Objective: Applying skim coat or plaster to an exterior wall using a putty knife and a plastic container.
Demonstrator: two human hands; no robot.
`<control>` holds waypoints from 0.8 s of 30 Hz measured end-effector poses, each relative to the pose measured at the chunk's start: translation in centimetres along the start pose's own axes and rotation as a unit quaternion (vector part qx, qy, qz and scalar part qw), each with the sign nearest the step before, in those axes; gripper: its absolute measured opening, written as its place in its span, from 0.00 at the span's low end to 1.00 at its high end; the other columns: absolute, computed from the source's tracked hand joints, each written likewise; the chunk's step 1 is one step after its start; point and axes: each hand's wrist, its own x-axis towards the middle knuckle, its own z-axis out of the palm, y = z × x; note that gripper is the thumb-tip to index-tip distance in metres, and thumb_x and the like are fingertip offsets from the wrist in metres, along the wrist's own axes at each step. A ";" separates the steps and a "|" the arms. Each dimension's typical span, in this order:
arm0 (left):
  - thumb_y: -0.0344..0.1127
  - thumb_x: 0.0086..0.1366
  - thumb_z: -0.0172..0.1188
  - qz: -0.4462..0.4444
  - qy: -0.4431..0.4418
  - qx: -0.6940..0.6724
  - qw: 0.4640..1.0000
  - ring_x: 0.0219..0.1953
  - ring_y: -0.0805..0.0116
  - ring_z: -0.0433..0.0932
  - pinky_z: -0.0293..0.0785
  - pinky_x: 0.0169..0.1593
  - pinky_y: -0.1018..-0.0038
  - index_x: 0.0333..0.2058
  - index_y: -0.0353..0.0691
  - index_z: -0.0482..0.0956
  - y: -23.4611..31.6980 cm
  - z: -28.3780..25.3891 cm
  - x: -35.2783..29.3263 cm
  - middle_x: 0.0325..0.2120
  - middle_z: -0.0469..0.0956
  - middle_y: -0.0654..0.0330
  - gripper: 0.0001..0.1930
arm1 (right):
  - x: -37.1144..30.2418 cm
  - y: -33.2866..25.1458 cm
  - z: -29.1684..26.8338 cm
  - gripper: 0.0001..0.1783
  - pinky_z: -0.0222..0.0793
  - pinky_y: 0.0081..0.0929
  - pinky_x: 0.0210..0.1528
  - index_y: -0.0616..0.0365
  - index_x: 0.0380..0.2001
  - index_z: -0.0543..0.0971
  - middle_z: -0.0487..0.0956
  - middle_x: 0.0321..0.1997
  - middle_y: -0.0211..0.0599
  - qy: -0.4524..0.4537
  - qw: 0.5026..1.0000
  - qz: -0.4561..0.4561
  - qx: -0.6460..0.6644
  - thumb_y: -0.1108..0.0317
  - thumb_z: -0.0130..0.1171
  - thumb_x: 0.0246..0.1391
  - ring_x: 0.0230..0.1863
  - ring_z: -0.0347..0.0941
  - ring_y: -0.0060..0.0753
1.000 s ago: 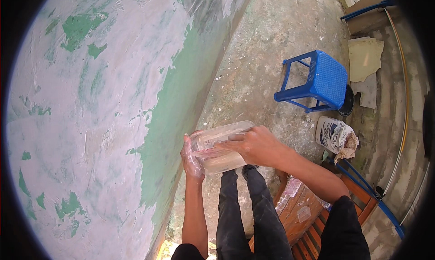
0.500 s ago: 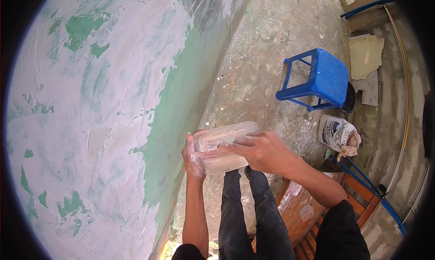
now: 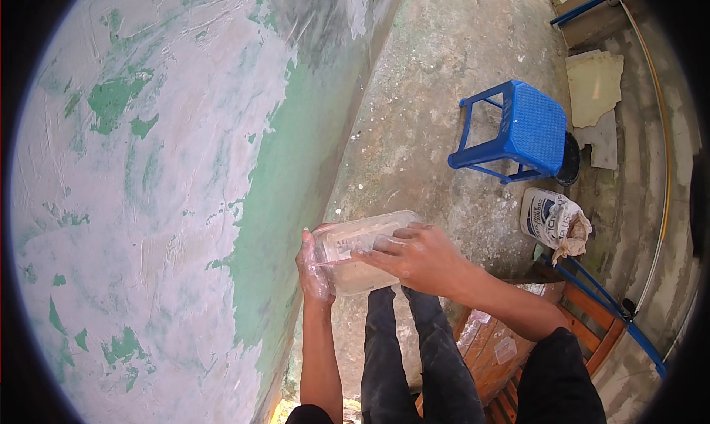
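A clear plastic container (image 3: pixel 353 245) with pale paste inside is held in front of my body, above my dark trousers. My left hand (image 3: pixel 312 272), smeared with white paste, grips its left end from below. My right hand (image 3: pixel 418 258) lies over its right side, fingers spread across the top and reaching into the container. To the left rises a green wall (image 3: pixel 148 202) largely covered with whitish filler, close to the container.
A blue plastic stool (image 3: pixel 518 132) stands on the concrete floor (image 3: pixel 436 76) ahead to the right. Beside it sit a tied white sack (image 3: pixel 551 218), a dark round object and flat board pieces. A wooden bench (image 3: pixel 518 343) is under my right side.
The container and both hands keep the same grip; the view has drifted slightly, with the hands sitting a little lower in the picture.
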 end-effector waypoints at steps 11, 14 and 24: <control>0.59 0.72 0.42 0.015 0.030 -0.062 0.997 0.48 0.58 0.76 0.73 0.54 0.63 0.52 0.33 0.72 -0.1 -0.3 2.0 0.46 0.77 0.51 0.31 | -0.3 2.4 -0.8 0.24 0.75 0.33 0.36 0.51 0.50 0.77 0.83 0.39 0.33 0.136 0.970 0.060 0.195 0.77 0.61 0.47 0.35 0.81 0.45; 0.60 0.72 0.41 0.001 0.046 -0.092 0.995 0.49 0.59 0.76 0.71 0.56 0.63 0.53 0.33 0.72 1.1 1.4 1.9 0.47 0.76 0.51 0.32 | 0.0 3.0 -1.3 0.18 0.74 0.30 0.42 0.57 0.48 0.76 0.83 0.39 0.38 0.178 0.884 0.196 0.384 0.81 0.56 0.54 0.40 0.81 0.39; 0.64 0.70 0.41 0.004 0.052 -0.094 0.994 0.53 0.58 0.74 0.68 0.59 0.63 0.55 0.35 0.70 1.1 2.2 2.7 0.51 0.75 0.53 0.34 | 0.4 4.5 1.2 0.13 0.71 0.24 0.51 0.64 0.51 0.67 0.79 0.48 0.42 0.193 0.675 0.279 0.656 0.76 0.50 0.65 0.48 0.75 0.23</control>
